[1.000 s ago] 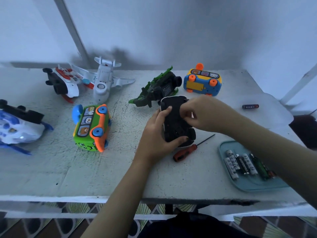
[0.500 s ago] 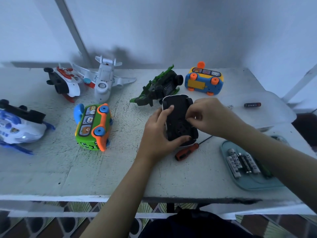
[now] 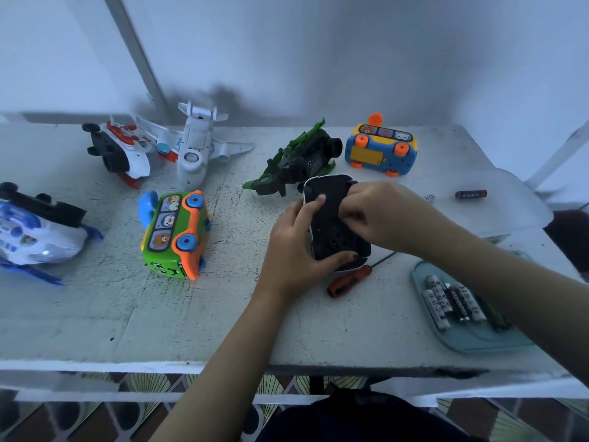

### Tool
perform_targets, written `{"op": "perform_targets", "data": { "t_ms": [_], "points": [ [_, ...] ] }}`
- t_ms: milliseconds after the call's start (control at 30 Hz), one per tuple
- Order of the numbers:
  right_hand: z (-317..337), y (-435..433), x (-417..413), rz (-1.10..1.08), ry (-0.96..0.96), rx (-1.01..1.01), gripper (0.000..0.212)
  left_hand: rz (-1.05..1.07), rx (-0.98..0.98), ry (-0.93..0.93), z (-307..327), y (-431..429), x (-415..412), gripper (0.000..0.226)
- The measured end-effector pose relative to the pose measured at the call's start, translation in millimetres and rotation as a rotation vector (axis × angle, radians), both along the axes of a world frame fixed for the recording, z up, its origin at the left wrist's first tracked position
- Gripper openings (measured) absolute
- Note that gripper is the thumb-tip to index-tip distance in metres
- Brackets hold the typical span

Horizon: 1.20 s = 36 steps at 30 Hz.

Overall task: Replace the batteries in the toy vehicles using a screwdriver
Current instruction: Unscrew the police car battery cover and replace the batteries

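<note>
My left grip still curls round the upturned black car mid-bench. My right grip has slid inward, pinching at its underside. Six other toys, one screwdriver, and one tray at the front right corner.

7 toy vehicles, 1 screwdriver, 1 tray, 1 loose batt..
</note>
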State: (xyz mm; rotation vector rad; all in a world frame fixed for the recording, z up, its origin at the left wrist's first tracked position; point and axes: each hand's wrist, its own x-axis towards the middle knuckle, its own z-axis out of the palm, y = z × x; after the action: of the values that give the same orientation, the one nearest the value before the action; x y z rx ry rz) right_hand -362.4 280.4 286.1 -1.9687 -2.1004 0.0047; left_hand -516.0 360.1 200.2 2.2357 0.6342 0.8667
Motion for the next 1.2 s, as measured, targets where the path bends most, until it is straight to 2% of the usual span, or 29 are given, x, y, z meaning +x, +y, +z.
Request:
{"op": "perform_targets", "data": {
  "t_ms": [567,967,1200],
  "points": [
    [10.2,-3.4,-6.0,-0.056,-0.098,-0.059,0.018,-0.002,0.004,-0.006,0.6,0.0,0.1,0.09],
    [9.1,-1.8,-2.8,0.008,-0.03,-0.05,0.011,-0.001,-0.007,0.01,1.1,-0.1,0.0,0.09],
    [16.7,1.0,-6.8,-0.018,-0.119,-0.115,0.019,-0.002,-0.005,0.014,1.0,0.3,0.3,0.09]
  ]
}}
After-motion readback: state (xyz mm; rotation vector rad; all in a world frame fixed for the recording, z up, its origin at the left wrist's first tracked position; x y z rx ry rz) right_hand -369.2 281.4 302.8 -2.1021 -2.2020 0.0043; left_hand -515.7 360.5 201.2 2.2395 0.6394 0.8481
